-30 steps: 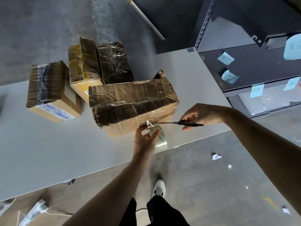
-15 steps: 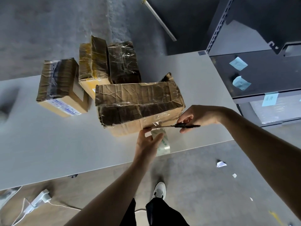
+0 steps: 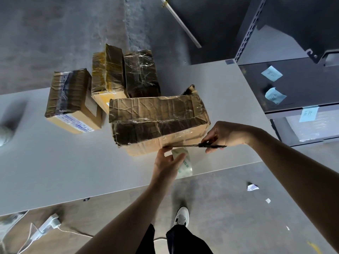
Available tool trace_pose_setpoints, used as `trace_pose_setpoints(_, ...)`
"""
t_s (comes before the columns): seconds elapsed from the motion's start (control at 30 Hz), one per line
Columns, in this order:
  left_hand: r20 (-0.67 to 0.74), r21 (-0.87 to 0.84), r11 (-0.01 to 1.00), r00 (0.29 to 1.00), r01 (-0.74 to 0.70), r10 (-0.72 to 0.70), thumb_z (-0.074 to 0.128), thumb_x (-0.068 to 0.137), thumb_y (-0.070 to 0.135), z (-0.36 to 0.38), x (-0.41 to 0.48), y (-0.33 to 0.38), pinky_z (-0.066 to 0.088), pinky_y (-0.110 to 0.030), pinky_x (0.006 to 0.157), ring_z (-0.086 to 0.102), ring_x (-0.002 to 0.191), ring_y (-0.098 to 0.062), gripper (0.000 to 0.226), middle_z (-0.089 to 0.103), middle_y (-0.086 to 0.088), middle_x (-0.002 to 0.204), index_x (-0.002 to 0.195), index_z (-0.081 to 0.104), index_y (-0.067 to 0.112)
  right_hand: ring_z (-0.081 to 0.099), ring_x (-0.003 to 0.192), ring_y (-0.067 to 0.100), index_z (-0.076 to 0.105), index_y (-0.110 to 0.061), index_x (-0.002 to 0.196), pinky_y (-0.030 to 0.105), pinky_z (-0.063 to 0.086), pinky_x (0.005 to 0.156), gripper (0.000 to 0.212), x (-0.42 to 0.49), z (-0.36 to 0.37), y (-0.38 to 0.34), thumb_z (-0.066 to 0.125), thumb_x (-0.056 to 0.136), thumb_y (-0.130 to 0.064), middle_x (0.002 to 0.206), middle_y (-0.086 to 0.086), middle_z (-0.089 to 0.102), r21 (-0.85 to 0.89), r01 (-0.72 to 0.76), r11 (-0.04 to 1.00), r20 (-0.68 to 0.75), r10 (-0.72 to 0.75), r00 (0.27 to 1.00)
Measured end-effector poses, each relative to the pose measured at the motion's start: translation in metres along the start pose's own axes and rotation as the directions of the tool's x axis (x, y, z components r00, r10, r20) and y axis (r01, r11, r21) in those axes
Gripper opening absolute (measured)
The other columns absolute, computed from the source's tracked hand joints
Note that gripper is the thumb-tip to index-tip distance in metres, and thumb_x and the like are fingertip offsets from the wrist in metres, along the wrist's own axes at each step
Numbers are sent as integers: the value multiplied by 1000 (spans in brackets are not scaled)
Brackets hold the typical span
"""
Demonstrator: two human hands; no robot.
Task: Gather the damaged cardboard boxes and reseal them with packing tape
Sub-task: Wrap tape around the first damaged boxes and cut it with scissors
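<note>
Nearest, a white shoe (image 3: pixel 181 216) stands on the grey concrete floor (image 3: pixel 229 208), with a white power strip (image 3: pixel 48 225) to its left and white paper scraps (image 3: pixel 252 187) to its right. Over the near edge of the pale grey tabletop (image 3: pixel 55 171), the left hand (image 3: pixel 167 163) grips a roll of clear packing tape (image 3: pixel 186 165), fingers curled round it and thumb raised to the lower edge of the large crumpled brown cardboard box (image 3: pixel 157 121). A short strip of tape runs from the roll up to that box's near side. Just right of the box, the right hand (image 3: pixel 222 134) pinches black-handled scissors (image 3: pixel 201 145), whose thin blades point left across the strip; I cannot tell whether they are parted. The large box rests on the tabletop's right part. Farther back sit a small labelled cardboard box (image 3: pixel 71 101) apart to the left, then a yellow-taped cardboard box (image 3: pixel 108 74) touching a dark tape-wrapped cardboard box (image 3: pixel 141 74). Far right stands a dark metal shelf rack (image 3: pixel 293 85) bearing blue sticky notes (image 3: pixel 271 73)
</note>
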State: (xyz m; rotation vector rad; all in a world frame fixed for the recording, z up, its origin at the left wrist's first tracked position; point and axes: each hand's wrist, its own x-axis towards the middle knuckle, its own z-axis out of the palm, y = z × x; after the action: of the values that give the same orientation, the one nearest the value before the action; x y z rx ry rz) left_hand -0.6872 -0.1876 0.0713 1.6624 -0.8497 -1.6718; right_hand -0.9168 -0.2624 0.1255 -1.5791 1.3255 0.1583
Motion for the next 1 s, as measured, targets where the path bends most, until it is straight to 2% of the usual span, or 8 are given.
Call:
trace_pose_setpoints(0.13,25,-16,999,999,32,-32,77,84,21,-3,-2,4,52,-22,54,73,84,-16,45,75,-5,102,121,52,23,56,56,6,76,-36,108,19,45,62,27,3,8,4,81,82,-31,72,-2,74,-2,-31,1000,-5,31,1000)
trace_pose_setpoints(0.27,54,-10,998,997,58,-58,77,84,19,-6,-4,9,51,-20,52,73,79,-12,43,75,-4,101,119,53,27,61,58,1,74,-34,115,13,46,60,33,3,16,9,80,83,-27,67,-22,71,-16,-41,999,-32,41,999)
trace_pose_setpoints(0.37,62,38,999,997,37,-39,76,84,18,-7,-6,9,53,-24,55,73,80,-17,38,77,-3,94,116,57,26,59,55,-2,74,-34,116,12,45,59,33,1,22,14,79,85,-25,65,-25,69,-21,-30,999,-61,29,998)
trace_pose_setpoints(0.57,72,98,995,997,18,-26,73,87,17,-10,-10,15,50,-22,52,69,75,-17,20,75,-7,93,105,63,19,63,57,5,78,-30,106,12,48,59,24,-17,28,30,76,87,-15,80,-15,76,40,-36,999,-143,41,989)
trace_pose_setpoints(0.7,29,144,990,1000,4,-8,66,93,20,-7,-13,20,42,-15,42,63,61,-11,10,72,-5,85,99,67,12,63,58,5,79,-31,94,17,50,60,16,-29,34,53,83,81,-23,77,-10,75,43,-91,995,-220,98,971)
trace_pose_setpoints(0.83,0,202,979,1000,-14,14,67,91,18,-2,-13,25,40,-12,40,62,69,-19,10,71,-9,88,94,71,9,51,57,9,76,-21,82,18,41,56,6,-37,44,72,81,82,-23,70,2,71,-52,-141,989,-311,118,943)
trace_pose_setpoints(0.9,-29,203,979,999,-19,25,68,90,11,-1,-12,28,40,-12,39,62,65,-17,6,71,-8,85,89,73,7,46,55,12,70,-18,73,17,36,50,14,-41,48,77,79,84,-22,65,3,68,-64,-172,983,-346,140,928)
trace_pose_setpoints(1.0,-46,230,969,994,-86,99,70,86,4,-1,-11,32,42,-13,43,65,66,-16,11,71,-5,91,82,75,13,52,57,18,64,-16,86,24,43,55,19,-43,55,83,82,81,-23,68,2,61,-40,-225,974,-446,184,876)
